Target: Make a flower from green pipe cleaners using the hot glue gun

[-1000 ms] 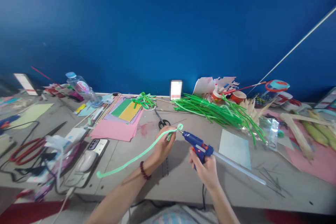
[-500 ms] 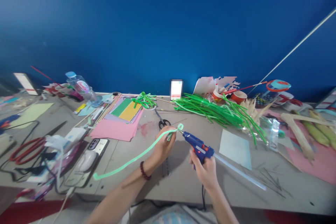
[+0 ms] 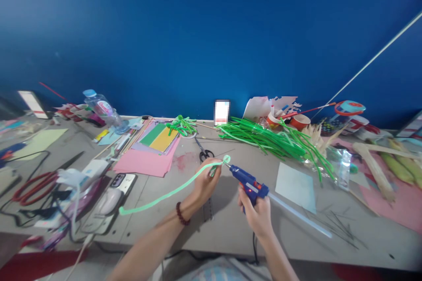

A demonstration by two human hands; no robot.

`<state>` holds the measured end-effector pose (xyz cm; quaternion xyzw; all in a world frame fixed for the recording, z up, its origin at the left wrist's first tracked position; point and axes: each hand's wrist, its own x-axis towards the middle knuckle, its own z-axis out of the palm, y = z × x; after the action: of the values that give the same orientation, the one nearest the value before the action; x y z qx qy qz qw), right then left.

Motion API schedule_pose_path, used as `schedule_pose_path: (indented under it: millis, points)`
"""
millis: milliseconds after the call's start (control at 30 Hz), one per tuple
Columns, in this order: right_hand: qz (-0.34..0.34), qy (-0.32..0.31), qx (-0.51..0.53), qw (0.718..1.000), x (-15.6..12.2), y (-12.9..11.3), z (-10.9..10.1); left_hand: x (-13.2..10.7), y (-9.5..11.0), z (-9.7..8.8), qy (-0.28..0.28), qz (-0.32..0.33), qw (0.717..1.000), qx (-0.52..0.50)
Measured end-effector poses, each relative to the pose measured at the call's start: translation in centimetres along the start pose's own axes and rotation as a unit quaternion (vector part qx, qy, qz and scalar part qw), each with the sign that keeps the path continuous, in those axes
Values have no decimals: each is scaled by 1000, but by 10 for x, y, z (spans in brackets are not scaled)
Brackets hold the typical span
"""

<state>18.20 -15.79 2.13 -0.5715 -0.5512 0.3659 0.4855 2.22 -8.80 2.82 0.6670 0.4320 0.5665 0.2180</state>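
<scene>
My left hand [image 3: 207, 180] pinches a light green pipe cleaner [image 3: 171, 193] close to its small curled loop. The long tail of the pipe cleaner runs out to the left over my forearm and ends in a bent tip. In my right hand [image 3: 257, 213] is a blue hot glue gun [image 3: 249, 182], gripped by its handle. Its metal nozzle touches or nearly touches the loop; I cannot tell which. A long translucent glue stick [image 3: 300, 215] sticks out of the gun's back end. Black-handled scissors [image 3: 206, 154] lie just beyond my left hand.
Green pipe cleaners [image 3: 267, 138] are heaped at the back, and a smaller green bundle [image 3: 181, 126] lies on coloured paper [image 3: 145, 161]. A pale sheet [image 3: 295, 186] and thin wires [image 3: 343, 226] lie to the right. A phone [image 3: 123, 184], red-handled scissors [image 3: 34, 189] and a bottle [image 3: 103, 109] are leftward.
The free tail of the pipe cleaner has swung slightly upward. The glue stick's rear end has shifted a little to the left. Both hands keep nearly the same place.
</scene>
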Motion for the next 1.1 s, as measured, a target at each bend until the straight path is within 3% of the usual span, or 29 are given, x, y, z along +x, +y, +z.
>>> schedule_pose_path:
  millis: [400,900,1100]
  points:
    - [4,6,4,1000,0,0,0,-2,-10,3,8,17,1000,-6]
    - [-37,8,-22,999,0,-8,-1,0,3,0,-6,-36,999,-8]
    - [-46,7,-28,999,1,-8,-1,-1,0,1,-5,-24,1000,1]
